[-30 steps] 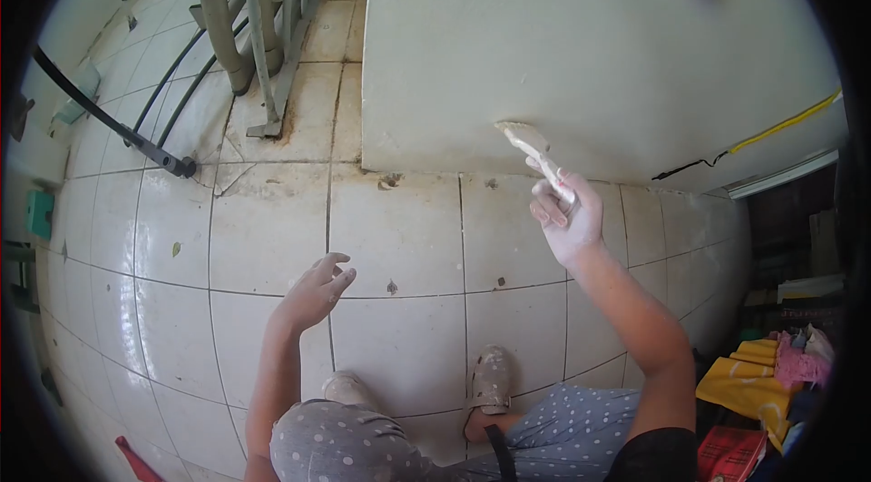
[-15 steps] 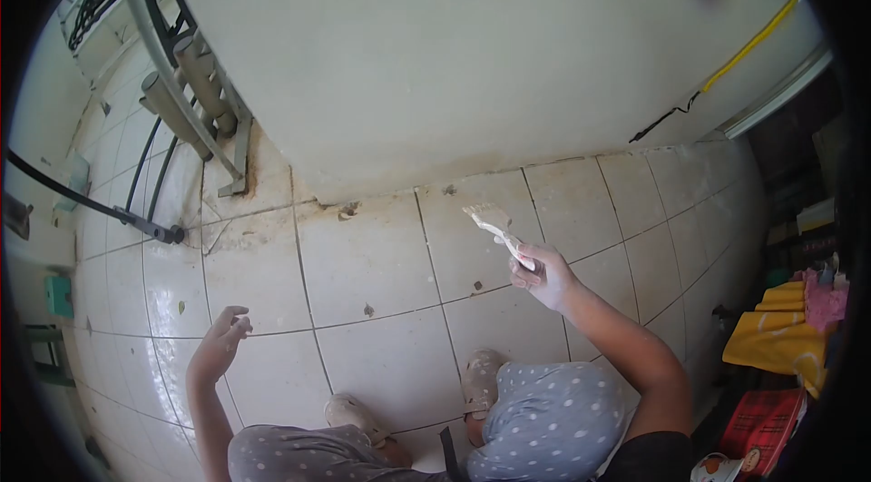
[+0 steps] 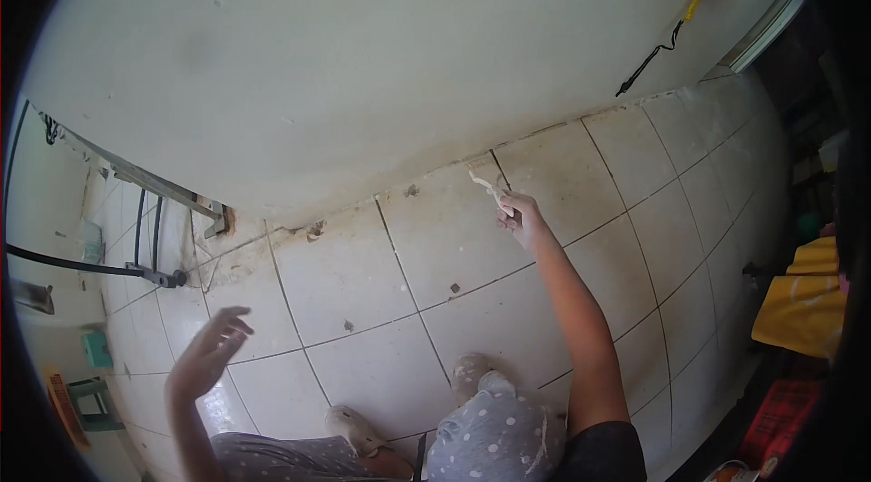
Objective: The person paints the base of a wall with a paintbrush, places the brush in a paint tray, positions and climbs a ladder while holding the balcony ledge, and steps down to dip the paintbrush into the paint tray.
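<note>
My right hand (image 3: 519, 219) is closed around the handle of a paintbrush (image 3: 486, 181), which looks coated in white. Its bristle end points away from me, near the bottom edge of the pale wall (image 3: 363, 92). Whether the bristles touch the wall I cannot tell. Over the floor tiles (image 3: 345, 291) at the left, my left hand (image 3: 209, 353) hangs in the air, fingers loosely bent and apart, holding nothing. White smears show on the right hand's fingers.
A metal frame (image 3: 168, 187) and a black bar (image 3: 82, 264) stand at the left. A green stool (image 3: 93, 402) is behind them. Yellow cloth (image 3: 803, 305) and a red checked item (image 3: 782, 418) lie at the right. A yellow-and-black cord (image 3: 667, 42) hangs along the wall.
My right arm has stretched forward, bringing the paintbrush up to the foot of the wall. The view has shifted, showing more wall. My left hand stays empty, slightly lower and further left.
</note>
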Demonstrator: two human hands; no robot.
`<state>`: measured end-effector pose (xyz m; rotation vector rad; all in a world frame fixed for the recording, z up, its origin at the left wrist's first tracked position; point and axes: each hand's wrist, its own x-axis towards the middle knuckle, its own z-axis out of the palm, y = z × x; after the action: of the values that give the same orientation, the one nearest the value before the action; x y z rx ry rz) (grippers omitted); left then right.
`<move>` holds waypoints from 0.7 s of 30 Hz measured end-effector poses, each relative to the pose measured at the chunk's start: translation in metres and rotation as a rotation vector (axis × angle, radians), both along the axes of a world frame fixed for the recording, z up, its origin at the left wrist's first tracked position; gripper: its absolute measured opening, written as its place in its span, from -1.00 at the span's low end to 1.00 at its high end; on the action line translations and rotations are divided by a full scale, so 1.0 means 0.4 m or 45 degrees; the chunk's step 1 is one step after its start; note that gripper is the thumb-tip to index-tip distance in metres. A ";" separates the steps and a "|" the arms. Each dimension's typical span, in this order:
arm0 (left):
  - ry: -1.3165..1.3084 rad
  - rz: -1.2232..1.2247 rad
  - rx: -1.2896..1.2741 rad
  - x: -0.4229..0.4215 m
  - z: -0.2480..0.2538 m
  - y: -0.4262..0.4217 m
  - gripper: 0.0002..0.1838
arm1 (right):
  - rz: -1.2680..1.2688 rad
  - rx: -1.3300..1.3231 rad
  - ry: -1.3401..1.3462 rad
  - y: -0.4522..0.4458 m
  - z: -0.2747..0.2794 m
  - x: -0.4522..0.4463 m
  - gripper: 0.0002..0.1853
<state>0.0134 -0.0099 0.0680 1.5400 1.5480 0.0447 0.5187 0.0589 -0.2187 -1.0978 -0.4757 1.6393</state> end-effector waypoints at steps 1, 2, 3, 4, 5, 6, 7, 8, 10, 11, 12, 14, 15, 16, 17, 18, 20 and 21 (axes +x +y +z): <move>0.053 -0.084 -0.097 0.023 0.004 -0.002 -0.58 | 0.009 0.011 -0.005 0.012 -0.011 0.004 -0.78; 0.076 -0.078 -0.193 0.031 -0.011 -0.008 -0.58 | 0.022 0.019 -0.009 0.020 -0.021 0.007 -0.79; 0.094 -0.038 -0.220 0.046 -0.026 -0.013 -0.59 | 0.037 0.025 -0.013 0.025 -0.034 0.006 -0.79; 0.114 0.000 -0.247 0.068 -0.041 -0.019 -0.59 | 0.042 0.030 -0.014 0.027 -0.039 -0.001 -0.79; 0.054 0.045 -0.154 0.095 -0.057 -0.027 -0.60 | 0.045 0.039 -0.016 0.028 -0.042 -0.007 -0.80; -0.008 0.087 -0.058 0.124 -0.081 -0.037 -0.61 | 0.047 0.051 -0.022 0.033 -0.044 -0.015 -0.80; -0.104 0.192 0.024 0.152 -0.117 -0.055 -0.62 | 0.032 0.054 0.007 0.037 -0.053 -0.022 -0.79; -0.201 0.244 0.069 0.180 -0.151 -0.071 -0.63 | 0.019 0.059 0.029 0.042 -0.062 -0.025 -0.79; -0.376 0.296 -0.101 0.222 -0.220 -0.110 -0.62 | 0.002 0.077 0.062 0.054 -0.073 -0.026 -0.76; -0.323 0.198 -0.200 0.235 -0.243 -0.128 -0.61 | 0.003 0.085 0.071 0.056 -0.076 -0.027 -0.74; -0.269 0.098 -0.300 0.247 -0.253 -0.136 -0.61 | 0.003 0.089 0.080 0.054 -0.083 -0.028 -0.72; -0.237 -0.012 -0.297 0.251 -0.259 -0.137 -0.60 | 0.051 0.106 0.035 0.058 -0.109 -0.032 -0.67; -0.227 -0.061 -0.293 0.256 -0.261 -0.141 -0.59 | 0.081 0.115 0.008 0.063 -0.110 -0.033 -0.64; -0.215 -0.001 -0.257 0.258 -0.262 -0.145 -0.59 | 0.074 0.112 0.014 0.064 -0.113 -0.038 -0.62; -0.201 0.057 -0.220 0.253 -0.261 -0.143 -0.60 | 0.064 0.112 0.021 0.067 -0.116 -0.048 -0.60; -0.182 0.114 -0.181 0.247 -0.258 -0.141 -0.60 | 0.053 0.114 0.031 0.068 -0.127 -0.050 -0.58; -0.131 0.129 -0.136 0.234 -0.251 -0.140 -0.60 | 0.050 0.129 0.051 0.072 -0.150 -0.040 -0.54; -0.107 0.134 -0.137 0.224 -0.250 -0.140 -0.60 | 0.044 0.121 0.059 0.072 -0.154 -0.035 -0.53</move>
<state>0.1031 -0.0659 -0.0322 1.3558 1.5390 0.0833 0.5048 0.0877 -0.2801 -0.9844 -0.5389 1.6514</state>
